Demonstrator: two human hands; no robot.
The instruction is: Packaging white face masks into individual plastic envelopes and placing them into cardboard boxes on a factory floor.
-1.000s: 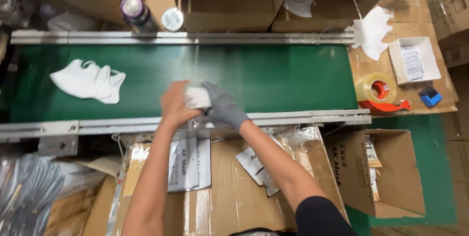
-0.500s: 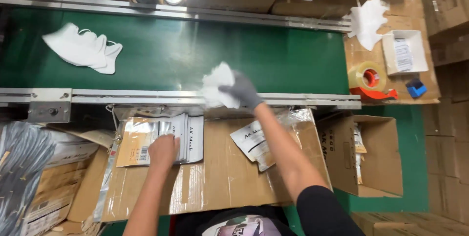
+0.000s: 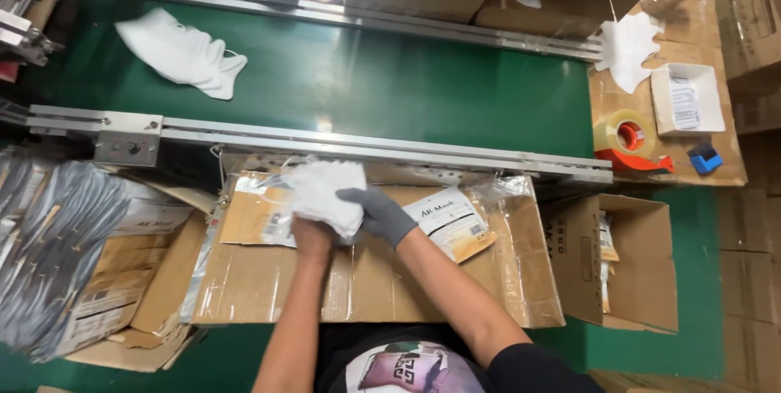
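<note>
Here, in the head view, both hands are gripping a bundle of white masks [image 3: 325,189] over a flattened cardboard box [image 3: 358,275] that is lying just below the conveyor's near rail [image 3: 366,147]. The left hand [image 3: 311,238], bare, is clasping the bundle from underneath, its fingers closed into the white fabric, while the right hand [image 3: 381,214], wearing a grey glove, is pressing against the bundle's right side with the fingers curled around it. The bundle is sitting above a clear packet with a paper label [image 3: 259,212], and a printed white pouch [image 3: 450,220] is lying just beside the gloved hand on the cardboard. On the green belt [image 3: 407,84], well apart from the hands, another heap of white masks [image 3: 181,53] is resting towards the left. To the right, a roll of tape in a red dispenser [image 3: 628,139] is sitting on a cardboard surface near a small white box [image 3: 687,100], a blue object [image 3: 704,157] and more white masks [image 3: 628,50]. An open carton [image 3: 622,259] is standing at the lower right, and a stack of grey bags [image 3: 53,255] is lying at the left.
</note>
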